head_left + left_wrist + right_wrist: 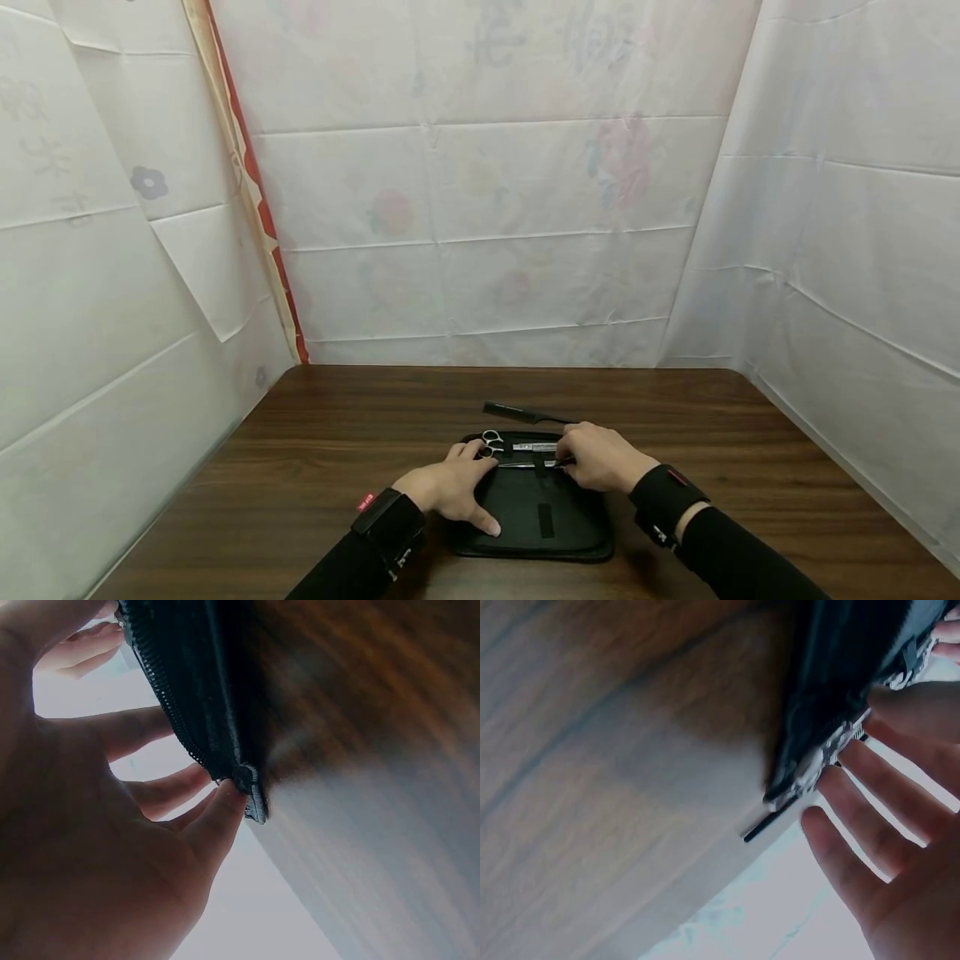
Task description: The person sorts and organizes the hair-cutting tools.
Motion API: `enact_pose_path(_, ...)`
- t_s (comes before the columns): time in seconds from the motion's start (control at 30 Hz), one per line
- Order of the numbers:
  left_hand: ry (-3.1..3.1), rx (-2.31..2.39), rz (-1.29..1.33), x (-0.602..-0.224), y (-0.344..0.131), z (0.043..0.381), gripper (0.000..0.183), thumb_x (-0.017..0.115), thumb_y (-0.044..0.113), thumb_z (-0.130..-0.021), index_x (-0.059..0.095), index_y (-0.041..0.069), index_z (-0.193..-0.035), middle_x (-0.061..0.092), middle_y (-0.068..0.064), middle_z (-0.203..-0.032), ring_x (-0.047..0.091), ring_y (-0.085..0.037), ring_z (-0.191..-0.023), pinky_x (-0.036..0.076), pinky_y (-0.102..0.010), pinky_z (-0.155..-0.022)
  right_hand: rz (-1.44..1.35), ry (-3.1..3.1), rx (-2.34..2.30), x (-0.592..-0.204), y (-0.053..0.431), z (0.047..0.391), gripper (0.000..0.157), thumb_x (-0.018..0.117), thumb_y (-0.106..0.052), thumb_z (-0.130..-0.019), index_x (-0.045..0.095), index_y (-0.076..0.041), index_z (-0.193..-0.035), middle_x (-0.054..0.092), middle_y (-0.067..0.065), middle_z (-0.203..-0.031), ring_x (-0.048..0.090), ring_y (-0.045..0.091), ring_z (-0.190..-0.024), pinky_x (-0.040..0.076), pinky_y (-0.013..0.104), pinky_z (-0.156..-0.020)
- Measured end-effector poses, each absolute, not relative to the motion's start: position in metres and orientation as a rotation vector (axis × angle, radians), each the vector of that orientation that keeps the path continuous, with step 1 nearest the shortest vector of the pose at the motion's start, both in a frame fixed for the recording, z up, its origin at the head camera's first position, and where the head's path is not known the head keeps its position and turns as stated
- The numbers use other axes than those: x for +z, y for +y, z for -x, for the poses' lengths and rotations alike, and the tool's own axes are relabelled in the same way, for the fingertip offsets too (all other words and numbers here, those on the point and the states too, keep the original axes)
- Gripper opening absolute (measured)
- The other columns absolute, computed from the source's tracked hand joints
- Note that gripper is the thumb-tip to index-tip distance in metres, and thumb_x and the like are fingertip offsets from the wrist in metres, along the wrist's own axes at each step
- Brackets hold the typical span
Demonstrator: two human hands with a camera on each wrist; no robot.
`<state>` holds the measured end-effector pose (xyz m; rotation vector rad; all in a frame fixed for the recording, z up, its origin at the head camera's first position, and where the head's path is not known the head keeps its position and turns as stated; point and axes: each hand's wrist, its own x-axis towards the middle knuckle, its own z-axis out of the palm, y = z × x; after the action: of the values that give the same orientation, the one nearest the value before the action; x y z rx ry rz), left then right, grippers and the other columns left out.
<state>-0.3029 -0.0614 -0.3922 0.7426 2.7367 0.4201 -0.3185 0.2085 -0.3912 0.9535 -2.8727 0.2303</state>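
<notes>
1. The left hand [450,487] rested, fingers spread, on the left of the black case [517,517], at the bench's [337,467] near middle; lifting early risked sliding it.
2. The right hand [606,458] met the silver tools [528,447], grip unclear; hasty tugging could have scattered them.
3. Its knuckles could have nudged the far comb [517,412].

Comb [510,411]: handle end hidden behind R hand [603,458], which covers R ends of metal tools [534,447]. L hand [450,485] hides pt. of L edge of case [517,521]; case cut off at top in L wrist cam. Tools blurry in R cam. Red tag [366,502] txt too sm.
</notes>
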Motion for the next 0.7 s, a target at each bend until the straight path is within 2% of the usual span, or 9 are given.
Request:
enact_pose_path(0.3, 2.724, 0.407, -0.731, -0.391, -0.061, 0.302, 0.092, 0.087, 0.051, -0.077, 0.049, 0.013, -0.151, 0.025, -0.012, -0.163, 0.022, -0.034, -0.149, 0.04, -0.056, -0.107, -0.904, -2.947, 0.285, -0.389, 0.221, 0.315, 0.016, 0.075, -0.005, -0.09, 0.077, -0.01, -0.105, 0.057, 0.002, -0.098, 0.056, 0.021, -0.087, 0.048, 0.039, -0.068)
enact_pose_path(0.5, 2.722, 0.419, -0.73, -0.391, -0.062, 0.303, 0.092, 0.087, 0.05, -0.077, 0.049, 0.012, -0.151, 0.024, -0.013, -0.163, 0.022, -0.034, -0.15, 0.04, -0.056, -0.107, -0.896, -2.96, 0.321, -0.391, 0.221, 0.316, 0.02, 0.074, -0.005, -0.091, 0.076, -0.008, -0.111, 0.061, 0.003, -0.102, 0.062, 0.023, -0.089, 0.052, 0.042, -0.073)
enact_pose_path(0.7, 2.729, 0.428, -0.744, -0.392, -0.062, 0.303, 0.093, 0.088, 0.05, -0.076, 0.049, 0.011, -0.151, 0.025, -0.013, -0.163, 0.022, -0.034, -0.149, 0.04, -0.056, -0.107, -0.933, -2.913, 0.314, -0.393, 0.22, 0.317, 0.018, 0.074, -0.004, -0.091, 0.078, -0.006, -0.108, 0.064, 0.003, -0.099, 0.065, 0.022, -0.089, 0.054, 0.04, -0.074)
